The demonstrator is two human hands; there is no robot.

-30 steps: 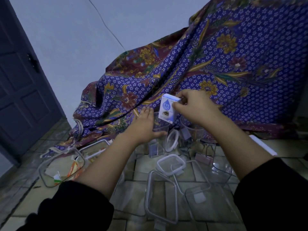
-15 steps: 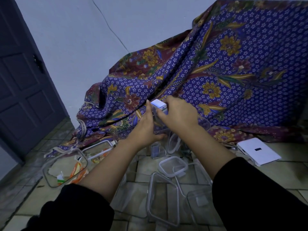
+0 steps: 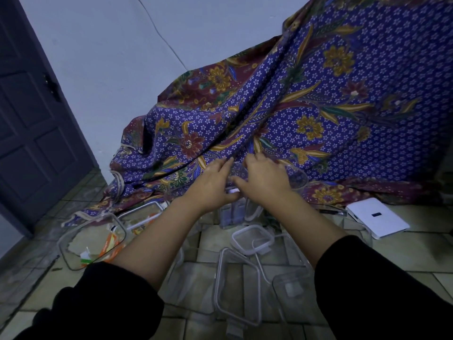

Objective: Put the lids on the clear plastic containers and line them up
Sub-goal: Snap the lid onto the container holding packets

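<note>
Fingers of your left hand [image 3: 213, 180] and right hand [image 3: 263, 179] are meeting over a tall clear container [image 3: 235, 190] standing against the draped batik cloth [image 3: 306, 114]; both hands are wrapping its top, with a small white object [image 3: 233, 190] pinched between the 2 thumbs, though whether each hand is truly gripping the container or only pressing on it cannot be told. Risk 1: you are pushing down on a narrow upright piece, so it is likely tipping toward the cloth if pressure is going off-centre. Risk 2: the small square lid [image 3: 252, 239] and the large rectangular lid [image 3: 239, 285] are lying loose on the tiled floor [image 3: 416, 266] right under your forearms, so a dropped elbow is threatening to scatter them. Risk 3: the open container holding wrappers [image 3: 92, 240] is sitting well apart at left, still lidless. Risk 4: the white flat device [image 3: 377, 217] is lying near your right arm, exposed to a knock.
</note>
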